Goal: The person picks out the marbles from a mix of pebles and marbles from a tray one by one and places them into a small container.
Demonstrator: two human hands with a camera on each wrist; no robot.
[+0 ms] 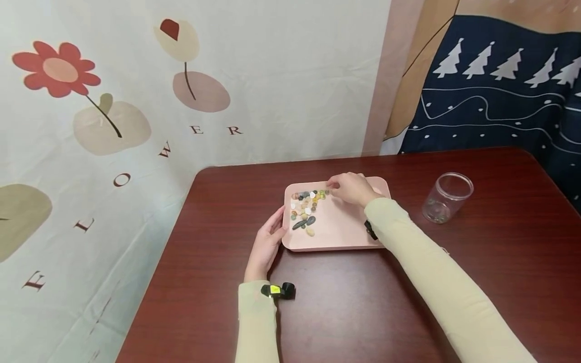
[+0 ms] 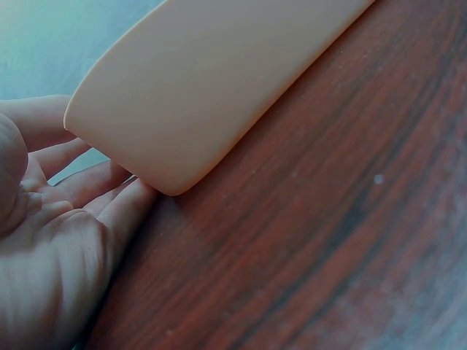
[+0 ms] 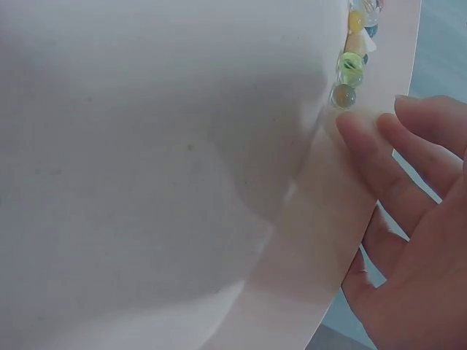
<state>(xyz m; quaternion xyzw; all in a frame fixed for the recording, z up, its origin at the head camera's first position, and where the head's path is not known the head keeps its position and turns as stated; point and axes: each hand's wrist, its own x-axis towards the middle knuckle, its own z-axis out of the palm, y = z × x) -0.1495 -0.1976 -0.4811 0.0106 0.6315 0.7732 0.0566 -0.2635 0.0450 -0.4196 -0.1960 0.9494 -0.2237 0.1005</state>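
Observation:
A pink tray (image 1: 345, 229) lies on the table with several small stones and glass marbles (image 1: 305, 204) grouped in its left part. Two long dark pebbles (image 1: 299, 224) and a cream pebble (image 1: 310, 232) are nearest its front. My left hand (image 1: 265, 247) is at the tray's left side, thumb and fingers touching the outer wall; some fingertips are hidden behind it in the left wrist view. Over the back rim is my right hand (image 1: 354, 189), fingers slightly bent. In the right wrist view, one fingertip sits just beside a brownish marble (image 3: 344, 95) ending the row along the wall.
To the right of the tray stands a clear glass jar (image 1: 447, 196) with something small and hard to make out at its bottom. The dark red wooden table (image 1: 336, 302) backs onto a printed cloth (image 1: 290, 75). A navy cloth (image 1: 495, 101) hangs at the right.

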